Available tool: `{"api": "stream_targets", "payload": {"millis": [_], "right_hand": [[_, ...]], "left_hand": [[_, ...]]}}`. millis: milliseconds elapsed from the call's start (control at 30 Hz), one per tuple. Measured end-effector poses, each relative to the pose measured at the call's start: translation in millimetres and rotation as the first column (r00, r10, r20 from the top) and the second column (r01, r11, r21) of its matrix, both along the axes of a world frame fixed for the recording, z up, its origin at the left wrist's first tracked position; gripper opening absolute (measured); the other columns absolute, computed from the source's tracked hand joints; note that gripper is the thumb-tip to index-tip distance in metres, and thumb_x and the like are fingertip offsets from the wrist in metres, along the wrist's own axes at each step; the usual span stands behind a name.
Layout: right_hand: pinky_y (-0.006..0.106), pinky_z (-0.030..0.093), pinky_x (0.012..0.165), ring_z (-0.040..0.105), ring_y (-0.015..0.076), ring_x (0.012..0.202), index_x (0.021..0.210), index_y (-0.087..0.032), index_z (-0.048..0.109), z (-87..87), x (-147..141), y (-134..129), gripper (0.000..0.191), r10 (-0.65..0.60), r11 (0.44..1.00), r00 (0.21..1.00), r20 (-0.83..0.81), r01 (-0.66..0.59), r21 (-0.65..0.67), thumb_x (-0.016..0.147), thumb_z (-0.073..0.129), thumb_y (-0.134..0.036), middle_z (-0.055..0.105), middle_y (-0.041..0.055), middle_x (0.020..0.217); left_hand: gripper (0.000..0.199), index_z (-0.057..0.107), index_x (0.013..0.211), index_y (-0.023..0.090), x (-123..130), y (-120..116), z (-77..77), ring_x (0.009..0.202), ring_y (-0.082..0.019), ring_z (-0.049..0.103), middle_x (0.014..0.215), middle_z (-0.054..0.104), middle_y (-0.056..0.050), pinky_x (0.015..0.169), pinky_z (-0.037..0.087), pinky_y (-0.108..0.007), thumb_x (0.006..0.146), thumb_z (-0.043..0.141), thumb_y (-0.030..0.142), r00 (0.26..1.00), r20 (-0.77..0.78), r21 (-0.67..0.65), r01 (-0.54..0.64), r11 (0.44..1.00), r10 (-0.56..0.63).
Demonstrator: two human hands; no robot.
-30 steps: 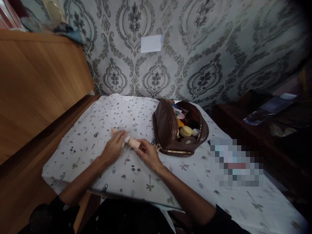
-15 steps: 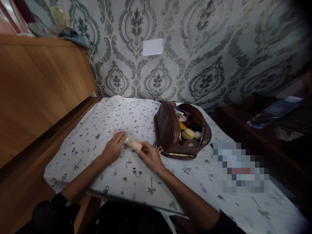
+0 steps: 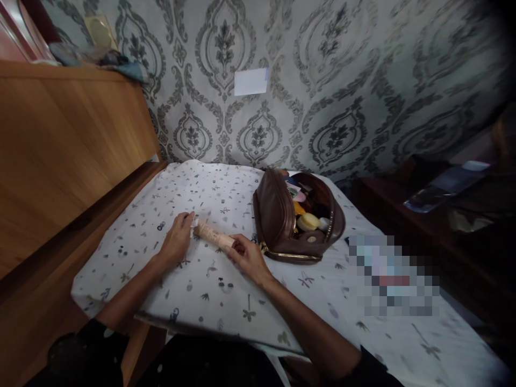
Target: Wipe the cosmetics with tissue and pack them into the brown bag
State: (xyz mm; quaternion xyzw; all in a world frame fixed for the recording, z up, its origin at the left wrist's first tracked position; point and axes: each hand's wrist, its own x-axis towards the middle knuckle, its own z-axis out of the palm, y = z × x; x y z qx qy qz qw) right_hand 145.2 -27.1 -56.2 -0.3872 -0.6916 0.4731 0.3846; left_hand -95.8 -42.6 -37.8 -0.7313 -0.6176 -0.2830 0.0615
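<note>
A slim peach-coloured tube (image 3: 215,235) with faint print lies slanted just over the cloth. My right hand (image 3: 248,258) grips its right end between thumb and fingers. At its other end show a small whitish part and a brownish patch, too small to make out. My left hand (image 3: 177,234) is beside that end with its fingers curled together; what they hold, if anything, is hidden. Right of my hands stands a brown leather-look pouch (image 3: 276,215), unzipped, with a round yellow container (image 3: 308,221) and several other small items inside.
A white patterned cloth (image 3: 226,193) covers the surface under my hands. A wooden cabinet (image 3: 72,129) borders it on the left, a patterned wall (image 3: 258,134) behind. A blurred-out item (image 3: 395,274) lies at right. Past the right edge is a clear plastic package (image 3: 447,185).
My left hand has moved left, uncovering more of the tube's left end. The right hand keeps its hold on the tube. The view has shifted slightly.
</note>
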Motion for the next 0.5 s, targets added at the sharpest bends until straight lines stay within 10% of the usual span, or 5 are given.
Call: {"api": "stream_targets", "payload": {"millis": [267, 500], "right_hand": [[0.028, 0.051, 0.069, 0.062, 0.0173, 0.076, 0.099, -0.018, 0.067, 0.6, 0.1, 1.6, 0.024, -0.055, 0.995, 0.998, -0.009, 0.056, 0.08, 0.079, 0.062, -0.029, 0.068, 0.0049, 0.087], [0.026, 0.05, 0.057, 0.062, 0.0158, 0.062, 0.095, -0.015, 0.066, -1.4, 1.4, 3.3, 0.03, -0.009, 0.999, 0.998, -0.065, 0.006, -0.051, 0.08, 0.061, -0.04, 0.065, 0.0016, 0.07]], "left_hand": [[0.034, 0.062, 0.116, 0.01, 73.4, -27.0, 8.9, 0.105, -0.019, 0.062, 0.11, 0.065, -0.013, 0.091, 0.055, -0.034, 0.095, 0.036, 0.016, 0.935, -0.213, 0.128, 0.315, 0.94, -0.284], [0.031, 0.057, 0.118, 0.01, 47.8, -12.5, -1.6, 0.109, -0.026, 0.059, 0.115, 0.062, -0.016, 0.093, 0.054, -0.043, 0.091, 0.042, 0.006, 0.933, -0.256, 0.15, 0.297, 0.943, -0.253]]}}
